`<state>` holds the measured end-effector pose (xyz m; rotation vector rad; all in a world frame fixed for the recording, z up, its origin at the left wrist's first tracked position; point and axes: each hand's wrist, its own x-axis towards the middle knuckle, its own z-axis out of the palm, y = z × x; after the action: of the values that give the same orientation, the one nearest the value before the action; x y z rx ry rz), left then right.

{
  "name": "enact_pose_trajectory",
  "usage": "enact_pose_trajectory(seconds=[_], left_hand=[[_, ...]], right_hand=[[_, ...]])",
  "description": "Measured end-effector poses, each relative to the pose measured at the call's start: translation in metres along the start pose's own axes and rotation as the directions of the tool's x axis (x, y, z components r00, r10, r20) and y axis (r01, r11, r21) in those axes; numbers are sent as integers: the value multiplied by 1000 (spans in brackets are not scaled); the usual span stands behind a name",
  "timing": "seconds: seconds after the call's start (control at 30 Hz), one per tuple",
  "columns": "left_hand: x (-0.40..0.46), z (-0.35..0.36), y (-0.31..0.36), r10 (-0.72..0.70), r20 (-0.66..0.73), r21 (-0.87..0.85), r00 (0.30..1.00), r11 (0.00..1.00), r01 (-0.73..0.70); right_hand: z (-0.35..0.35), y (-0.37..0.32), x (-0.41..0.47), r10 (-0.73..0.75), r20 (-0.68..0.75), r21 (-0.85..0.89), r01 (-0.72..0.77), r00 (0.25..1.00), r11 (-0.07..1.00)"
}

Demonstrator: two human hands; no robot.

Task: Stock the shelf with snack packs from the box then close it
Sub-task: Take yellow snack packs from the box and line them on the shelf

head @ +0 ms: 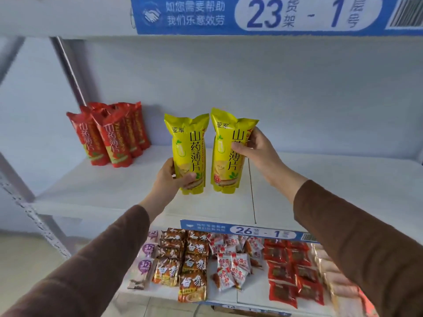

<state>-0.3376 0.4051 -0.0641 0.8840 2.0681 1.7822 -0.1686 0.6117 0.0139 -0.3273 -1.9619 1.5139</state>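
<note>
Two yellow snack packs, held upright side by side over the white shelf point(96, 186). The left pack point(188, 152) sits in the left hand point(170, 177), whose fingers curl round its lower end with the thumb across the front. The right pack point(225, 154) is gripped at mid-height by the right hand point(256, 147), thumb in front, fingers wrapped behind. The packs are just beside each other, apparently not touching; whether their bottoms rest on the shelf cannot be told. Step in hand, by judgement: placing packs on the shelf. The next move calls for setting both upright on the board and letting go without tipping them. Well to the left of the left hand's fingers stands a cluster of red packs point(109, 136), about six, the rear ones partly hidden. Below both hands a lower shelf point(229, 296) carries assorted small packets. The box is not in view.
</note>
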Motion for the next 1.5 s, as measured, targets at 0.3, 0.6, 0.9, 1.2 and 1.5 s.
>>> enact_pose_trajectory(seconds=[0.3, 0.6, 0.9, 1.2, 1.5], left_hand=[[81, -49, -30, -22, -66, 21, 998, 1000, 23], [182, -97, -64, -15, -56, 13, 998, 1000, 16], [240, -104, -89, -21, -41, -23, 999, 1000, 20], [271, -102, -107, -56, -39, -123, 998, 991, 51], [286, -100, -115, -55, -34, -120, 998, 991, 51]], right_hand=[[64, 33, 87, 10, 23, 9, -11, 1000, 1000], [121, 57, 167, 21, -62, -140, -29, 998, 990], [150, 89, 214, 73, -178, -211, -111, 981, 971], [155, 113, 245, 84, -211, -253, -137, 974, 958], [162, 124, 265, 106, -201, -241, -154, 974, 958]])
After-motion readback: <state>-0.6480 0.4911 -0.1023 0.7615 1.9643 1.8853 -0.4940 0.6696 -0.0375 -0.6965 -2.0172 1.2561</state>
